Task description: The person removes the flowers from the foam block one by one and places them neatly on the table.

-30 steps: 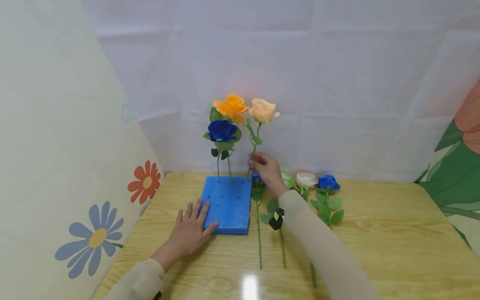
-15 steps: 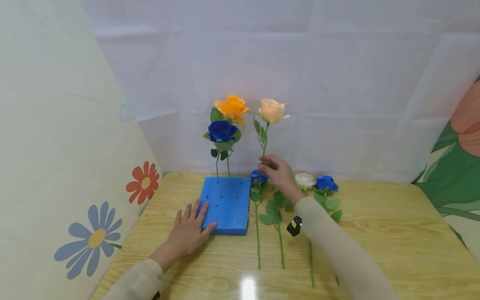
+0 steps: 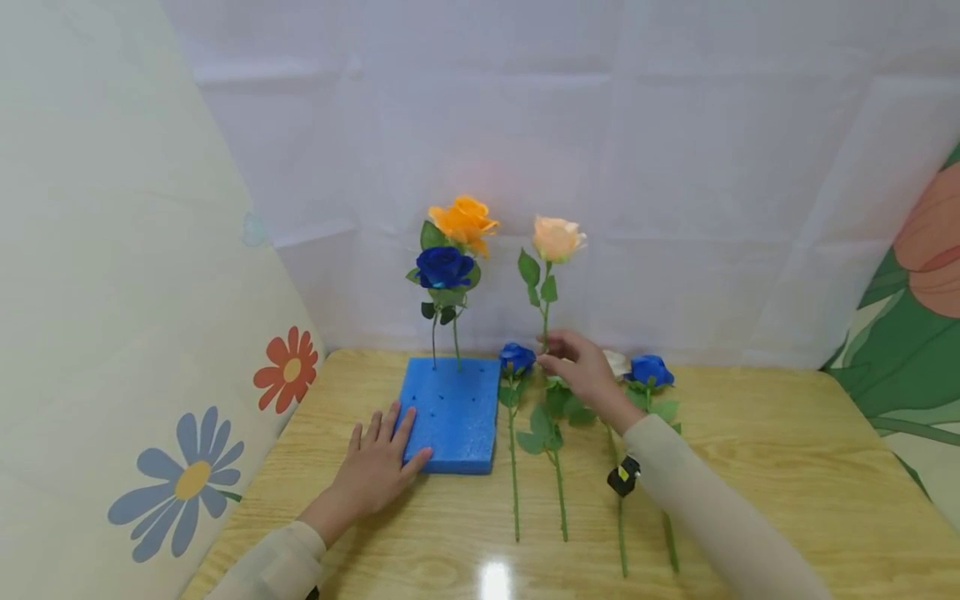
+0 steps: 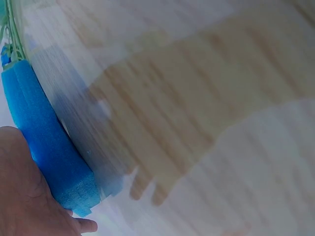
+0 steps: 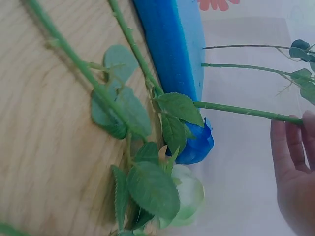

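My left hand (image 3: 375,468) lies with spread fingers on the front left part of a blue foam block (image 3: 453,437) with small holes in its top. An orange rose (image 3: 463,223) and a dark blue rose (image 3: 444,267) stand upright in the block's back edge. To the right of the block, my right hand (image 3: 588,375) pinches the stem of a peach rose (image 3: 558,239), which is held upright. In the right wrist view its green stem (image 5: 241,109) runs from my fingers toward the block; whether its lower end touches anything I cannot tell.
On the wooden table (image 3: 787,467), right of the block, lie several artificial roses with stems toward me, including a blue rose (image 3: 517,357) and another blue rose (image 3: 651,370). A white rose (image 3: 617,363) is partly behind my right hand. A white cloth (image 3: 675,167) hangs behind.
My right hand has carried the peach rose to the right, away from the block's back right corner, and slightly lower. My left hand has stayed on the block.
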A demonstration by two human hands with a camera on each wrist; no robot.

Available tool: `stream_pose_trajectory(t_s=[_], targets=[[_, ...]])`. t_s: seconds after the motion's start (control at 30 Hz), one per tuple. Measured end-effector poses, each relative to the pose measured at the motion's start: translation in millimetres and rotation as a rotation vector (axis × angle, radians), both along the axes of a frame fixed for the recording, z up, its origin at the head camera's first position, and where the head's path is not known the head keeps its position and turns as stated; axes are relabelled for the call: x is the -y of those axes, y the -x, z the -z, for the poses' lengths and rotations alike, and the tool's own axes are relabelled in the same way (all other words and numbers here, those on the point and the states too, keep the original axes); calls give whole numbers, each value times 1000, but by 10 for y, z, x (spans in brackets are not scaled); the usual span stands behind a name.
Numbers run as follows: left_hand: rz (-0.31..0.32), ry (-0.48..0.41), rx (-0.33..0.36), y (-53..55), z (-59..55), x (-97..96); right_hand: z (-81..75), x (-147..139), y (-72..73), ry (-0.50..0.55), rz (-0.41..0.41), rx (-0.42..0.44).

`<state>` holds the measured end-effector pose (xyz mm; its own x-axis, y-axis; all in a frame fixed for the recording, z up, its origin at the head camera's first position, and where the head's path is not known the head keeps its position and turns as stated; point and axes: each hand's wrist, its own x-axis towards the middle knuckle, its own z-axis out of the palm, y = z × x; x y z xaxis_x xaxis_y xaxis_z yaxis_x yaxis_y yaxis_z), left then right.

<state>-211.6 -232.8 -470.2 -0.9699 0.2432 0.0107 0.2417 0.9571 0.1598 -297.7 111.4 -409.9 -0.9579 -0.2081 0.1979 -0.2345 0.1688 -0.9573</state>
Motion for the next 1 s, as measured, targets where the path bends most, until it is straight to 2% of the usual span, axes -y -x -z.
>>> stream_pose_trajectory(t_s=[0.27, 0.57, 1.0], targets=[[1, 4, -10, -9, -5, -11, 33, -168, -155, -75, 29, -2], [-2, 6, -17, -4, 8, -8, 58, -400, -257, 6, -4, -1], [-7, -3, -12, -4, 9, -18, 69, -655, -431, 18, 62, 27]])
